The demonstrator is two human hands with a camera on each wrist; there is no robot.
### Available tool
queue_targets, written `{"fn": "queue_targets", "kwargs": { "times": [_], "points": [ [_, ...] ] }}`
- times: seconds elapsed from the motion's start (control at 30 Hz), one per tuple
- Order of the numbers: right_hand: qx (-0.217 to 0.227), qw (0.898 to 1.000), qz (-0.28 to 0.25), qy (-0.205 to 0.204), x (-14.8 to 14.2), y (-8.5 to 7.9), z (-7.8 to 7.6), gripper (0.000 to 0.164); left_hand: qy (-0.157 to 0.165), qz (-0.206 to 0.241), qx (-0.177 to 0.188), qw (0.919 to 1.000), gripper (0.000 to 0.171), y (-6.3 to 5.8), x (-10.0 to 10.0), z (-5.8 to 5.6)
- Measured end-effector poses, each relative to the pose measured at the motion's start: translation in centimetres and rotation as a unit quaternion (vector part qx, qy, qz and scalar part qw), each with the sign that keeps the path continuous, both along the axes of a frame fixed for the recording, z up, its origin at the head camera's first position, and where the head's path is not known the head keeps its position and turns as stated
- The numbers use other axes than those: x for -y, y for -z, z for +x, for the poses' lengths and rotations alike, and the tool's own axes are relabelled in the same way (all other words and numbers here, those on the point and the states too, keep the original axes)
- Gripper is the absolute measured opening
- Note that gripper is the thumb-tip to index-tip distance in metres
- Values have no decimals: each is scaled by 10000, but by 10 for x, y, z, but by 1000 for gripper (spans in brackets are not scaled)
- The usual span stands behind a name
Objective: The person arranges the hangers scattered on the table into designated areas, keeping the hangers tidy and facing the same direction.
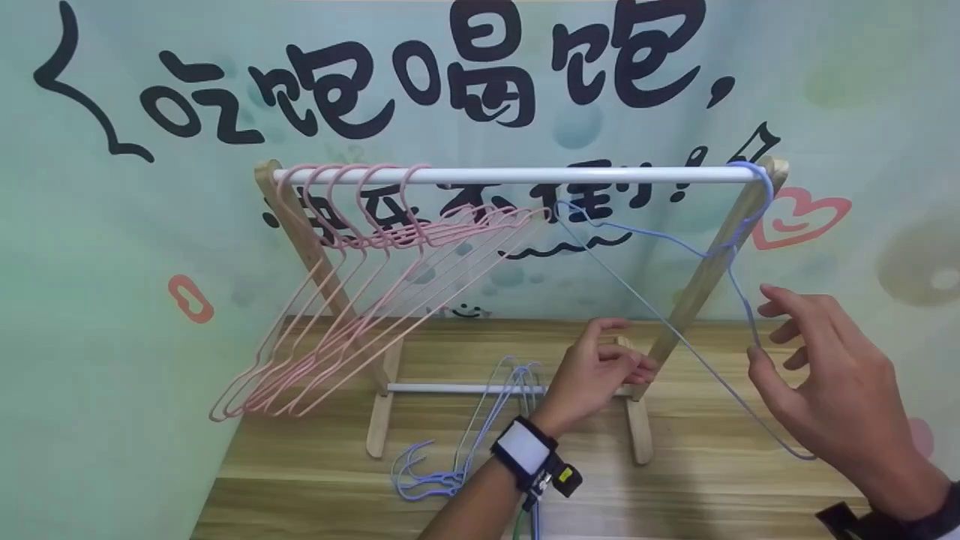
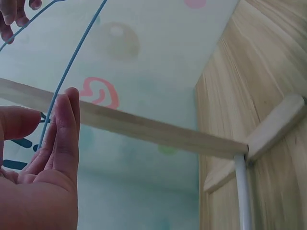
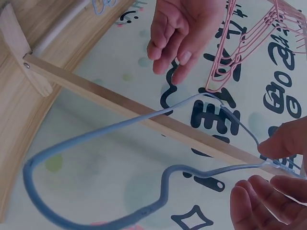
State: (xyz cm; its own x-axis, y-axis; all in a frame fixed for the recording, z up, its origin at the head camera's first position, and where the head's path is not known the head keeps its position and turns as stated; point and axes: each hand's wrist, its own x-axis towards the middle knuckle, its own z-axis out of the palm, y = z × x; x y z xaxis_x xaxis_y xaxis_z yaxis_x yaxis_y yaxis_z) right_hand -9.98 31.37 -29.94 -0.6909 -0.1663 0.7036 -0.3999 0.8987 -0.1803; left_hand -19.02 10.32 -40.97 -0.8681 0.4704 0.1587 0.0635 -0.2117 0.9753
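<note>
A blue wire hanger hangs by its hook from the right end of the white rail. My right hand is beside its right shoulder, thumb and fingers spread apart and loosely bent. In the right wrist view, the blue hanger passes through the gap between thumb and fingers, none of them closed on it. My left hand hovers left of the hanger's lower bar, fingers relaxed and holding nothing. The left wrist view has the hanger's wire crossing the left fingertips.
Several pink hangers hang at the rail's left end. The wooden rack stands on a wood-grain table, with a lower white bar between its feet. Several blue hangers lie beneath, partly behind the left forearm. A printed cloth hangs behind.
</note>
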Motion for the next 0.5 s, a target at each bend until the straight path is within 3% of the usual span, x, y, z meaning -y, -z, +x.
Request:
{"fn": "queue_targets", "kwargs": {
  "times": [0.17,0.3,0.4,0.5],
  "points": [
    [-324,9989,-306,-110,15,1,8,51,-213,-600,-408,9971,43,-3,27,7],
    [-457,9959,-586,-515,37,1,16,46,-359,-1022,-488,9929,45,-7,57,14],
    [-350,9943,-673,-750,51,14,18,45,-456,-1161,-685,9898,45,-6,80,19],
    [-130,9938,-689,-868,61,37,16,45,-598,-1329,-954,9847,44,-1,103,25]
  ]
}}
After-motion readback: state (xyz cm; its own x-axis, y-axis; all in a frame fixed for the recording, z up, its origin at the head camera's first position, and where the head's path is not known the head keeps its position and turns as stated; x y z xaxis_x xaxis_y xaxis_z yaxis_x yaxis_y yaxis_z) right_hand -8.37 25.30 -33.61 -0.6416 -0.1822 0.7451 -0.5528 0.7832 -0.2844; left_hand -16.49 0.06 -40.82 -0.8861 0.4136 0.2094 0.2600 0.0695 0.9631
